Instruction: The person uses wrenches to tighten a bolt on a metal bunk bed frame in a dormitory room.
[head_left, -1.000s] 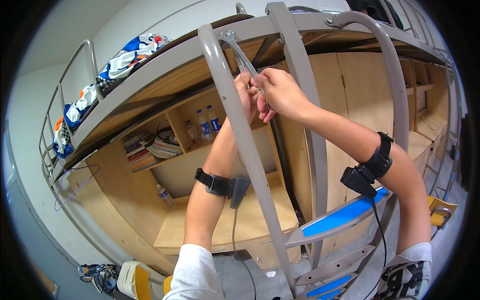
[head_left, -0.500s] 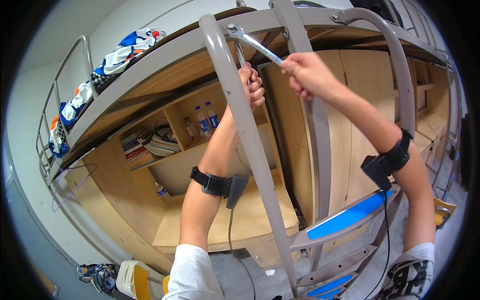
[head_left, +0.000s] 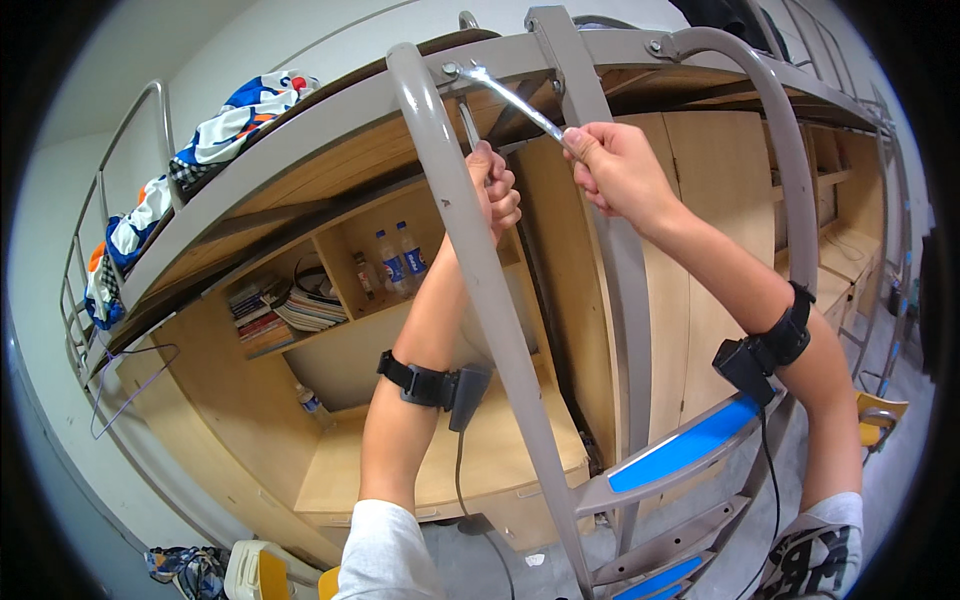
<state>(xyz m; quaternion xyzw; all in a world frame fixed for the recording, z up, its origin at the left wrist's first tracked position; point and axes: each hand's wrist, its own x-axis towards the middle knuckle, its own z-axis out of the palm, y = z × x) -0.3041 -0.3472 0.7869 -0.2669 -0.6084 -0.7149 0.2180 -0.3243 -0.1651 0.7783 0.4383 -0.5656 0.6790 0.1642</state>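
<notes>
My right hand is closed round the lower end of a silver wrench. The wrench slants up to the left, and its head is just right of a hex bolt in the grey bed rail, apart from it. Behind the curved ladder tube, my left hand grips a slim silver metal tool that stands upright. Its upper end is hidden behind the rail. Part of the left hand is covered by the tube.
The ladder has steps with blue pads. Below the bunk are a wooden desk, a shelf with bottles and books, and a wardrobe. Patterned bedding lies on the bunk. Black cables hang from both arm straps.
The wrench in my right hand has come off the bolt and shifted slightly right of it. My left hand keeps its hold on the upright tool. The whole view has shifted a little.
</notes>
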